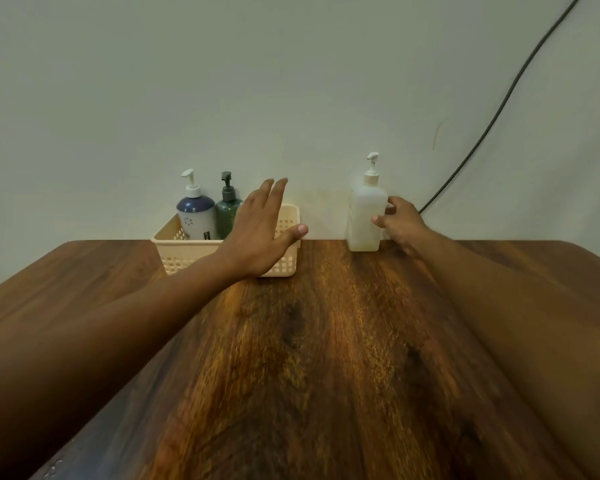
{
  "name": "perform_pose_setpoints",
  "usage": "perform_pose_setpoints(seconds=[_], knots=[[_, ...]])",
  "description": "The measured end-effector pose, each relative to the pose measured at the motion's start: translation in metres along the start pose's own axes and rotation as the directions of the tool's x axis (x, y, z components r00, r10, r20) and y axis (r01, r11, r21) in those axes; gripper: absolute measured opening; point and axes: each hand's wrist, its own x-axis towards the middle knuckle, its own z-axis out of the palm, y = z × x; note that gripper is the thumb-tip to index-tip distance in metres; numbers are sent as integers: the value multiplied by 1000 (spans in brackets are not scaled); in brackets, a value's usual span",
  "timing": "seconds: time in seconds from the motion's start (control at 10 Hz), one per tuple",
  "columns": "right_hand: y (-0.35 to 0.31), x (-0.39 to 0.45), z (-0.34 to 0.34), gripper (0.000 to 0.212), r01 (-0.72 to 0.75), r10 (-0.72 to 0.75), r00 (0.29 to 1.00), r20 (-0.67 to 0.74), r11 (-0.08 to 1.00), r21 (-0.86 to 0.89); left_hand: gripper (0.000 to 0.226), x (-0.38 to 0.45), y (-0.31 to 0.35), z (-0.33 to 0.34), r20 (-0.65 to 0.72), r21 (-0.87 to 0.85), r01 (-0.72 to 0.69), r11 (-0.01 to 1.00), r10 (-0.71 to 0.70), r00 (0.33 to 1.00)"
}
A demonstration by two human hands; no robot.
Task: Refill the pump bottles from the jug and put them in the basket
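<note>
Two pump bottles stand in the basket [174, 245], a cream plastic one w/ holes in its walls, at the far edge of the wood table [326, 341] by the wall. In the basket's left part: a blue & white bottle [196, 216], and just right of it, touching, a dark green bottle [226, 214]. Both upright. Left hand [260, 233] is over the basket's right part, fingers straight & spread, holding nothing. Right of the basket, apart from it, a white see-thru bottle [366, 216] stands upright on the table. Can't tell how full it is. Right hand [402, 223] grips its right side, thumb in front.
</note>
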Motion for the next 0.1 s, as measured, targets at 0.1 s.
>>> perform_pose_setpoints(seconds=[0.1], knots=[[-17,-26,-6,39,74,-92,992,-88,979,-191,86,-13,3,-21,0,71,1,997,-1,1000]])
